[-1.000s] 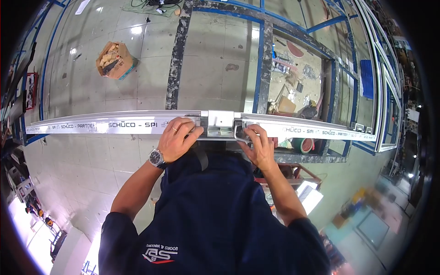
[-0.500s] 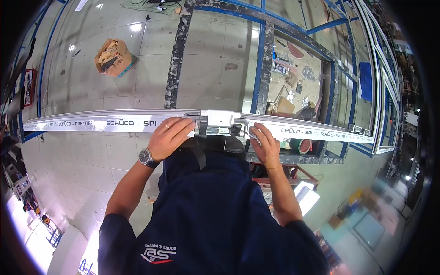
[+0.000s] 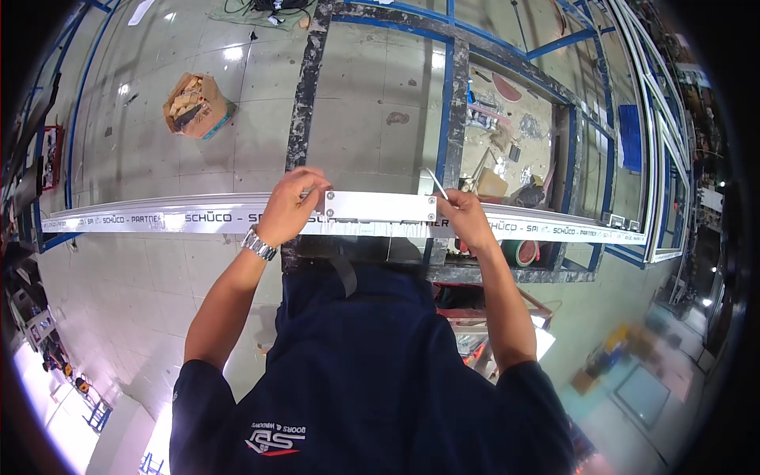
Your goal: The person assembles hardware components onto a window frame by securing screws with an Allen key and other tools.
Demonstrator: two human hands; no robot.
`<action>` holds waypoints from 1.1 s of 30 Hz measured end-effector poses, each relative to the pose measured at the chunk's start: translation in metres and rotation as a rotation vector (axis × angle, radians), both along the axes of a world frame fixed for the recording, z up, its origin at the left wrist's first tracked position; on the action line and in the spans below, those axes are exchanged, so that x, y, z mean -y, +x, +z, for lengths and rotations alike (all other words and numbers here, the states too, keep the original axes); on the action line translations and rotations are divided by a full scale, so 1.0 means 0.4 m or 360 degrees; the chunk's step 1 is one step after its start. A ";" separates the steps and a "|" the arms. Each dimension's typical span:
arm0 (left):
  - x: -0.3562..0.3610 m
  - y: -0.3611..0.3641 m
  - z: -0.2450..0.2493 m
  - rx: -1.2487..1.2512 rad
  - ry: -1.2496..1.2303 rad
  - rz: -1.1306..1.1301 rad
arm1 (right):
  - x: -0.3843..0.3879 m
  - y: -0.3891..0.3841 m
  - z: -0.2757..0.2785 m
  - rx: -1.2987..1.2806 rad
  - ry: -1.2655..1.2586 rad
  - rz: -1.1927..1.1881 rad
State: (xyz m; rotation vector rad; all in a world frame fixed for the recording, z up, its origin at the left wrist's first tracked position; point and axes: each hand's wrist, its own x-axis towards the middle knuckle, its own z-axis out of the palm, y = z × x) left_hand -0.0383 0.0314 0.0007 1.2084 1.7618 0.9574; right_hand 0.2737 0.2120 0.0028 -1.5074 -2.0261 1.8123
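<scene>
A long metal profile [image 3: 214, 217] with printed protective film lies crosswise in front of me. On its middle sits a flat silver plate [image 3: 381, 206] with round holes or screws near both ends. My left hand [image 3: 294, 204] is at the plate's left end, fingers curled; what they hold, if anything, is hidden. At the right end, my right hand [image 3: 464, 218] pinches a thin pale stick-like piece [image 3: 437, 183] that points up and to the left.
Blue and black metal frames [image 3: 305, 95] stand beyond the profile. A cardboard box [image 3: 195, 105] of small pieces is on the floor at the upper left. A roll of tape [image 3: 524, 252] lies below the profile's right half. White profiles [image 3: 651, 95] stand at the right.
The block with its hardware at the middle is now seen as a flat plate with its broad face up. Both hands have lifted and turned, and the thin pale piece now shows at my right hand.
</scene>
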 end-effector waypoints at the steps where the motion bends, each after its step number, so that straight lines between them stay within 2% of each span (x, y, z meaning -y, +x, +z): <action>1: 0.001 0.007 0.014 0.0094 0.0203 0.0061 | 0.008 -0.001 0.011 -0.0018 0.0102 -0.0040; 2: -0.005 0.013 0.029 0.0184 0.0413 0.0121 | 0.010 -0.004 0.025 -0.0039 0.0211 -0.0080; 5: -0.008 0.058 0.114 -0.0214 0.0457 0.0011 | 0.029 -0.057 0.149 -0.0316 0.0919 0.0368; 8: -0.017 0.031 0.083 -0.0305 0.0414 -0.0230 | 0.013 -0.062 0.122 -0.0136 0.0940 0.0759; 9: -0.022 0.009 0.027 -0.0436 0.0469 -0.0117 | 0.001 -0.062 0.126 -0.0124 0.0960 0.0831; 12: -0.080 0.023 0.034 -0.0230 0.0523 -0.0233 | -0.006 -0.079 0.165 0.0052 0.0651 0.0828; 13: -0.078 0.027 0.057 -0.0273 0.0480 -0.0323 | -0.003 -0.064 0.139 -0.0122 0.0943 0.0877; 16: -0.042 0.041 0.089 -0.0741 0.0806 -0.0346 | 0.023 -0.053 0.118 -0.0108 0.1030 0.0749; 20: -0.025 0.019 0.026 -0.0636 0.0545 -0.0462 | 0.010 -0.060 0.117 -0.0065 0.0825 0.0768; 22: -0.049 0.009 -0.009 -0.0397 0.0217 -0.0375 | -0.033 -0.082 0.042 -0.0127 0.0939 0.0744; 24: -0.102 -0.021 -0.007 -0.0157 -0.0099 -0.0394 | -0.069 -0.114 0.041 0.0008 0.0731 0.0859; 28: -0.126 -0.025 -0.044 -0.0139 -0.0255 -0.0487 | -0.099 -0.135 0.007 0.0133 0.0461 0.0913; 29: -0.126 -0.028 -0.088 -0.0269 -0.0248 -0.0557 | -0.109 -0.141 -0.014 0.0205 0.0346 0.0897; 32: -0.136 -0.027 -0.095 0.0074 -0.0615 -0.0483 | -0.136 -0.163 -0.016 0.0300 0.0085 0.0915; 33: -0.137 -0.026 -0.097 0.0078 -0.0555 -0.0476 | -0.141 -0.166 -0.015 0.0317 0.0050 0.0935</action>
